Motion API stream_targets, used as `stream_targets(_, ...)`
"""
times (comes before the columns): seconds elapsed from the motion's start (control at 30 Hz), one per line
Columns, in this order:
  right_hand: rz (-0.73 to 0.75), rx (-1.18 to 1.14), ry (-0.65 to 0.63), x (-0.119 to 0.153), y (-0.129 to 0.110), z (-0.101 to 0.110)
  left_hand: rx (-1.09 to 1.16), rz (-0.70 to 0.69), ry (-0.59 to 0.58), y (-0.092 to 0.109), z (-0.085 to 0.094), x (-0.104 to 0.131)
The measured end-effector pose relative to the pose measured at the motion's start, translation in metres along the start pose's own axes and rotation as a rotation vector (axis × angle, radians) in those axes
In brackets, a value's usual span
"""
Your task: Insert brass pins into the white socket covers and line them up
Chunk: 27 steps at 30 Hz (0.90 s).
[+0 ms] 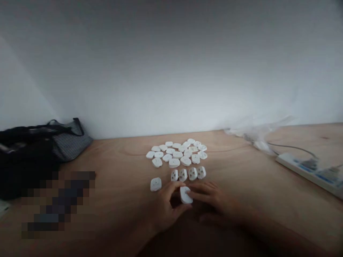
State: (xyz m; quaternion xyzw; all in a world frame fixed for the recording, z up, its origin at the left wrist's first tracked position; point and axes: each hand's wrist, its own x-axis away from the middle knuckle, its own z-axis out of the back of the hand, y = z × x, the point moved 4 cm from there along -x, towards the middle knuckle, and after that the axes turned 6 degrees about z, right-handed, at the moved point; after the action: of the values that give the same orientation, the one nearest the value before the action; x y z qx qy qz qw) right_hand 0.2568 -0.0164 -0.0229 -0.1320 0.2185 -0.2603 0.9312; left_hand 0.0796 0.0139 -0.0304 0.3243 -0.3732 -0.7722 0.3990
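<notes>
Near the table's front, my left hand (168, 207) grips a white rounded piece (185, 195) between thumb and fingers. My right hand (211, 198) touches the same piece from the right with its fingertips, its other fingers loosely bent. A single white piece with small holes (155, 184) lies flat, just beyond my left hand. Behind my hands, several white pieces stand on edge in a short row (192, 174), with their inner sides showing. Farther back, several more white pieces (174, 163) lie flat in a loose cluster.
Black and striped bags (71, 141) sit at the left on the wooden table (120, 171), with a pixelated dark object (64, 200) in front. At the right are crumpled clear plastic (259, 137) and a white power strip (308, 171) with plugs and a cable. A pale wall stands behind.
</notes>
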Motion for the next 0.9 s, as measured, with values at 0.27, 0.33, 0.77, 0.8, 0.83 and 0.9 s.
stream_targets(0.27,-0.154,-0.019,0.038,0.009,0.011,-0.001,-0.031,-0.051,0.100,0.007,0.011,-0.001)
stream_targets(0.33,-0.166,-0.019,0.050,0.010,0.012,-0.001,-0.095,-0.063,0.167,0.007,0.025,-0.005)
stream_targets(0.77,-0.166,-0.017,0.036,0.010,0.012,-0.003,-0.341,0.088,-0.036,-0.032,0.068,-0.035)
stream_targets(0.8,-0.165,-0.013,0.032,0.010,0.012,-0.003,-0.350,0.083,-0.049,-0.032,0.067,-0.037)
stream_targets(0.83,-0.165,-0.011,0.030,0.010,0.012,-0.003,-0.355,0.080,-0.056,-0.033,0.067,-0.038)
stream_targets(0.9,-0.163,-0.014,0.026,0.009,0.012,-0.004,-0.351,0.080,-0.077,-0.033,0.067,-0.040)
